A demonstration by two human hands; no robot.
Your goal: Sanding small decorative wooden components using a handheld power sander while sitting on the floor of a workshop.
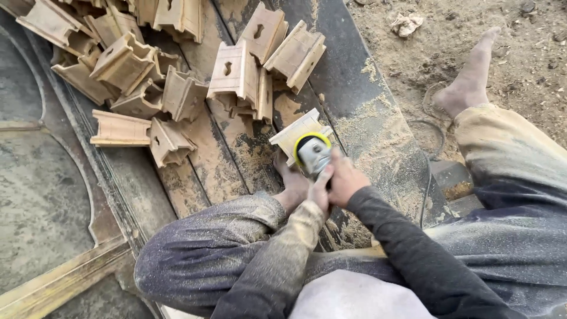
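Both the right hand (348, 180) and left hand (319, 192) grip a grey, yellow-guarded grinder (313, 152) against a pale, sawdust-coated wooden block (292, 133).

No package, label, sign or screen shows anywhere here, neither on the dusty boards nor on the sandy ground.
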